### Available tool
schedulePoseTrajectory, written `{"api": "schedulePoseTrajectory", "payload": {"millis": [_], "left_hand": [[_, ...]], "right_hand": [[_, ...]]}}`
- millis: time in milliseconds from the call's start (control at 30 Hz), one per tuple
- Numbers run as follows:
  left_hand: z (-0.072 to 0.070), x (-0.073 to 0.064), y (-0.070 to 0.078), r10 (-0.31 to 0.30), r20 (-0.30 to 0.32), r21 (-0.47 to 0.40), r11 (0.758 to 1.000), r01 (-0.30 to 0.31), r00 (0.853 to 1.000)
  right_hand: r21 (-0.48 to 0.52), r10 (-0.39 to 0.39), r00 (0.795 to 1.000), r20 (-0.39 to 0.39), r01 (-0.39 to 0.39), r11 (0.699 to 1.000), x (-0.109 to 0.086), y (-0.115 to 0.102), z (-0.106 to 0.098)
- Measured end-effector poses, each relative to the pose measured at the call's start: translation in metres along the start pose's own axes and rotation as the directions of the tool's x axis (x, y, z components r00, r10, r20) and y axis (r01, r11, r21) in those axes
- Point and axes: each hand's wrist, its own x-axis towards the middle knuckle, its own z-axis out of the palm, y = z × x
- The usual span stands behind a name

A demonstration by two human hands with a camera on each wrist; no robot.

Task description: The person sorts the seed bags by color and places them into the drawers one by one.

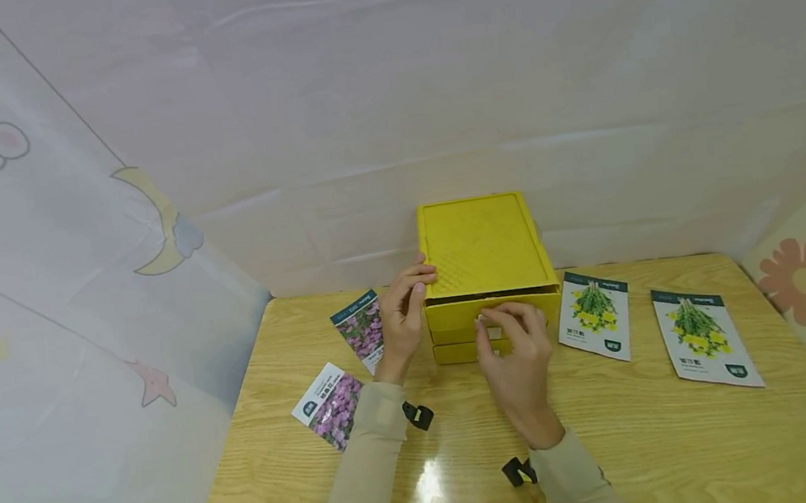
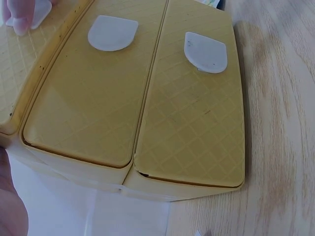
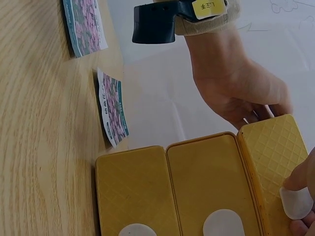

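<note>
A small yellow chest of drawers [image 1: 479,234] stands against the back wall. Its top drawer [image 1: 452,322] is slightly out, with a thin dark gap under the lid. My right hand [image 1: 522,362] pinches that drawer's white tab handle [image 3: 297,204] between thumb and fingers. My left hand [image 1: 401,322] lies against the chest's left side, its fingers reaching the top edge. Below, the middle drawer [image 2: 83,98] and the bottom drawer [image 2: 197,118] are closed, each with a white tab.
Two seed packets with purple flowers [image 1: 362,331] [image 1: 331,409] lie left of the chest. Two packets with yellow flowers [image 1: 595,317] [image 1: 707,339] lie on its right. All rest on the wooden table [image 1: 265,483], backed by a printed cloth [image 1: 329,127].
</note>
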Motion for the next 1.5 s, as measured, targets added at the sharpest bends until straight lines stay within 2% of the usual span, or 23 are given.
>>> {"api": "schedulePoseTrajectory", "payload": {"millis": [167, 400, 500, 600, 800, 933, 1067, 1300, 1400, 1500], "left_hand": [[-0.001, -0.003, -0.005, -0.014, -0.007, 0.023, 1.000, 0.014, 1.000], [0.003, 0.008, 0.018, -0.040, -0.007, 0.029, 0.999, 0.040, 0.999], [0.003, 0.010, 0.023, -0.047, -0.002, 0.030, 0.998, 0.047, 0.999], [0.003, 0.009, 0.020, -0.044, 0.002, 0.015, 0.999, 0.044, 0.999], [0.001, -0.001, 0.001, -0.035, -0.007, 0.016, 0.999, 0.035, 0.999], [0.000, -0.005, -0.005, -0.046, -0.014, 0.034, 0.998, 0.046, 0.999], [0.001, -0.003, -0.003, -0.047, -0.017, 0.038, 0.998, 0.048, 0.999], [0.003, 0.007, 0.018, -0.039, -0.001, -0.003, 0.999, 0.039, 0.999], [0.003, 0.008, 0.019, -0.043, -0.003, -0.003, 0.999, 0.043, 0.999], [0.002, 0.004, 0.012, -0.049, -0.009, 0.008, 0.999, 0.049, 0.999]], "right_hand": [[0.005, 0.001, 1.000, -0.004, -0.001, 1.000, 0.002, 0.001, 0.001], [0.001, 0.005, 1.000, -0.006, -0.005, 1.000, 0.005, 0.004, 0.003], [0.001, 0.008, 1.000, -0.003, -0.008, 1.000, 0.005, 0.005, 0.004], [-0.002, 0.015, 1.000, 0.002, -0.015, 1.000, 0.006, 0.007, 0.005], [-0.009, 0.019, 1.000, 0.000, -0.019, 1.000, 0.006, 0.009, 0.007], [-0.007, 0.015, 1.000, 0.001, -0.015, 1.000, 0.006, 0.011, 0.007], [-0.004, 0.012, 1.000, 0.003, -0.012, 1.000, 0.006, 0.010, 0.007], [0.036, -0.025, 1.000, -0.010, 0.025, 0.999, 0.007, 0.007, 0.004], [0.049, -0.038, 0.999, -0.011, 0.038, 0.998, 0.006, 0.008, 0.002], [0.054, -0.038, 0.999, -0.014, 0.038, 0.998, 0.003, 0.009, 0.001]]}}
